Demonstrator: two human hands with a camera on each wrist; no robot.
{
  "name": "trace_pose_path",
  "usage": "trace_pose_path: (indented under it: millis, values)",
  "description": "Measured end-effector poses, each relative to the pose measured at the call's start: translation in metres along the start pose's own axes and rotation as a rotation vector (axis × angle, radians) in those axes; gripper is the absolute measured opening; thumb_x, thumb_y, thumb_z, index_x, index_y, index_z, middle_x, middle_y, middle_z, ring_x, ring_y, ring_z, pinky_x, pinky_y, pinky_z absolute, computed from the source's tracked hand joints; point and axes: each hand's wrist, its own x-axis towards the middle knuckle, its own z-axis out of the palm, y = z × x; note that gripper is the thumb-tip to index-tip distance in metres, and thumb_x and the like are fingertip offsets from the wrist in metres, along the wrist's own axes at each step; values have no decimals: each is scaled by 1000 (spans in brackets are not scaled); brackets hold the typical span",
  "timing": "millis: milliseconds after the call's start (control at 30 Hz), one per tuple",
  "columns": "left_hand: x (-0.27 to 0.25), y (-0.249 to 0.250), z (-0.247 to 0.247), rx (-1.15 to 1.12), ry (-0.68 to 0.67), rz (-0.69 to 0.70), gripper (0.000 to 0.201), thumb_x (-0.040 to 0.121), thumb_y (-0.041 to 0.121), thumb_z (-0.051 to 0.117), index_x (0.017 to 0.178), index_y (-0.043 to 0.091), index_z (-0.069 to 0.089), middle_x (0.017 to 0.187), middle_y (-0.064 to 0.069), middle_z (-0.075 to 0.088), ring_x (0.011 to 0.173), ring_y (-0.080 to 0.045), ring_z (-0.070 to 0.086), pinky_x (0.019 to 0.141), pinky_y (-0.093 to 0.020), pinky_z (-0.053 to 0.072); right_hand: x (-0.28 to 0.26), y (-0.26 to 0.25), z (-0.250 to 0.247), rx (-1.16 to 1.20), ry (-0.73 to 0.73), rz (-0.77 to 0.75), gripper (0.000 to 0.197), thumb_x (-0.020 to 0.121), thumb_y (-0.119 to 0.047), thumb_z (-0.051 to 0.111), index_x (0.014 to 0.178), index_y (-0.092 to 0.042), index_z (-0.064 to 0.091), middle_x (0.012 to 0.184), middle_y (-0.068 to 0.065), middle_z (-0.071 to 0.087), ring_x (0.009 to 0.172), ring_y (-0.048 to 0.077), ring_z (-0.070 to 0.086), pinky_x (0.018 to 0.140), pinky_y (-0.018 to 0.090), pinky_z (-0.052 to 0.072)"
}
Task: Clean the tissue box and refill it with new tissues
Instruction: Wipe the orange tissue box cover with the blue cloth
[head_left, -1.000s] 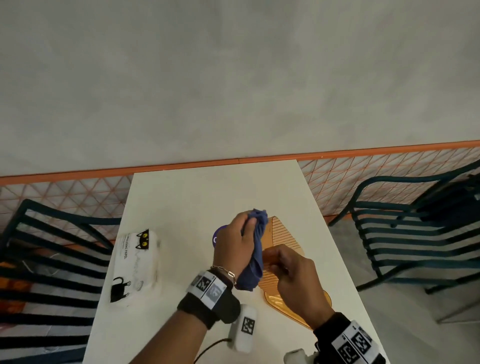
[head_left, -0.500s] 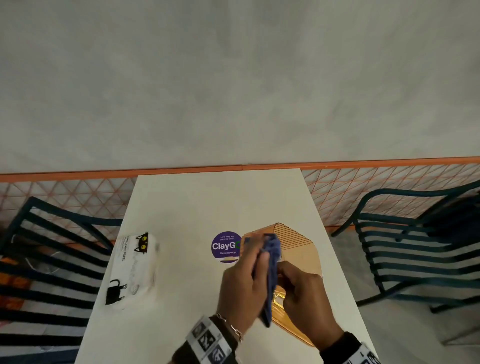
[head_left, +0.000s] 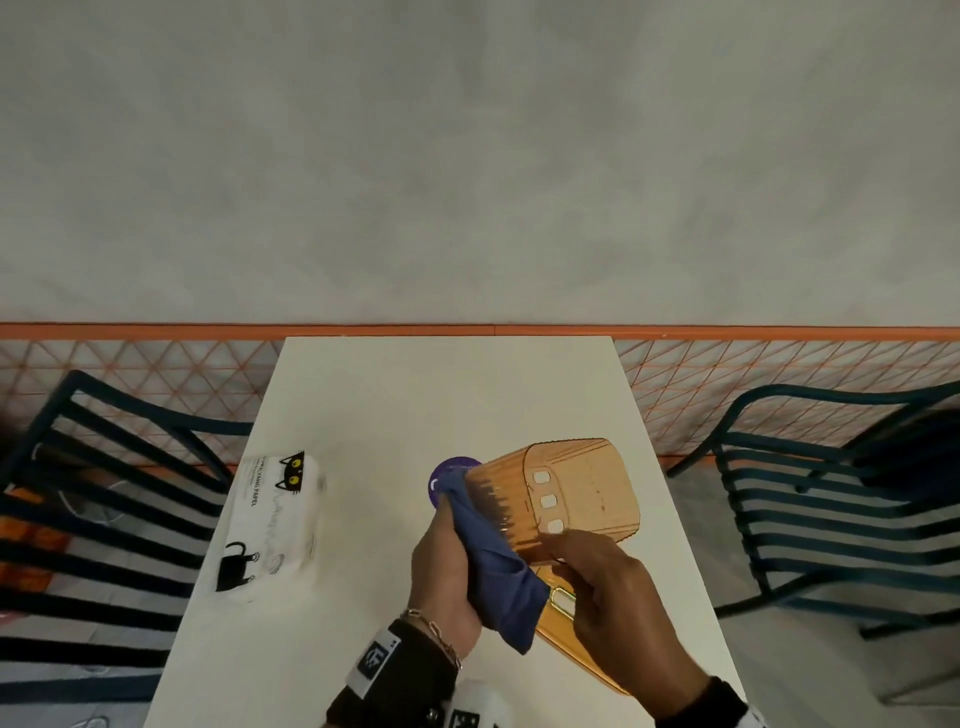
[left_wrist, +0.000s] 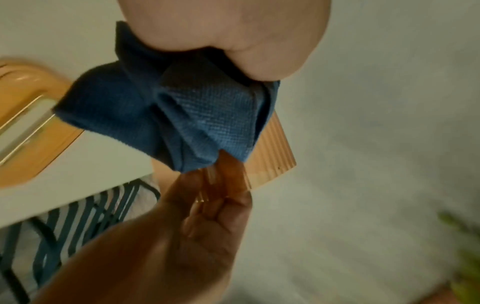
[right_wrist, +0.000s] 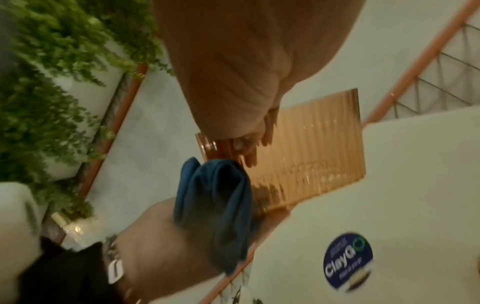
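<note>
White rectangular tabletop (head_left: 363, 415): a soft white tissue pack with black cats (head_left: 270, 525) lies by its left edge. Above the middle, the right hand (head_left: 618, 608) grips the ribbed amber translucent plastic tissue box (head_left: 576, 493), tilted; the left hand (head_left: 447, 571) clutches a bunched blue woven cloth (head_left: 493, 566) against its side. Only the right wrist view shows leafy green plants (right_wrist: 39, 82)

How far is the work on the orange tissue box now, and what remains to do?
Done: the box is opened, its orange lid lying on the white table. In hand: the right hand holds up the orange tissue box while the left hand presses the blue cloth against its ribbed side. Left: the refill, since the tissue pack lies unopened-looking on the table, apart from both hands.
</note>
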Motion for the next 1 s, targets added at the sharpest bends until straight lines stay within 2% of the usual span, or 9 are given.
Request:
trace_pose_path:
  millis: [100,200,333,467,633,700,867,933,1000]
  values:
    - [-6,-9,-7,-18,-90,17,47,101,52,49,117,11,65,106,-11,74,92,-25,72,76,-40,57,9,-14,-15,17,-271,135,38,102,-29,54,138,-34,48,131,-18,59,119,11,60,96,15,44]
    - [1,-16,-3,22,-73,-6,42,106,31,48,135,2,55,99,-18,69,88,-26,67,73,-31,54,17,-25,-24,434,-190,312,26,104,-38,47,126,-33,59,120,-14,70,110,7,66,95,24,54]
    - [9,-32,-13,230,-31,148,21,100,30,58,115,16,63,101,-9,73,91,-22,70,66,-28,55,19,-21,-24,714,-161,648,23,106,-27,48,125,-28,60,123,-2,67,107,16,67,86,30,57]
    - [8,-44,-31,445,-67,299,16,93,33,65,108,27,64,103,1,75,98,-17,71,83,-34,60,15,-9,-25,896,-270,792,33,96,6,54,124,-10,57,116,9,74,102,27,74,95,48,58]
    - [1,-31,-40,696,-100,616,20,85,38,73,101,43,63,89,30,73,93,3,69,71,-12,55,10,-7,-21,924,-257,735,32,100,0,55,127,-18,57,116,6,75,106,26,72,95,47,57]
    - [-3,-23,-42,800,-160,828,30,84,38,73,112,44,62,94,36,71,95,8,68,71,-6,53,10,-11,-19,921,-240,680,25,104,-7,49,123,-18,62,112,8,76,104,26,73,91,45,59]
    - [7,-29,-42,1251,-360,1394,49,100,34,56,143,12,55,150,-1,53,143,-15,45,114,-32,42,6,-14,-1,521,-155,432,32,90,10,54,101,-13,73,95,6,77,90,29,73,85,52,60]
    - [7,-22,-34,1222,-399,1348,49,103,42,51,143,13,55,143,5,58,137,-6,50,109,-21,45,4,-15,3,331,-160,348,39,84,11,51,93,-20,72,88,-2,76,83,21,72,81,50,59]
    - [5,-5,-23,1109,-318,1137,42,100,48,52,126,19,66,102,20,73,96,14,63,77,-5,49,0,-14,3,242,-159,320,48,83,13,48,92,-27,72,88,-10,76,84,11,71,79,40,61]
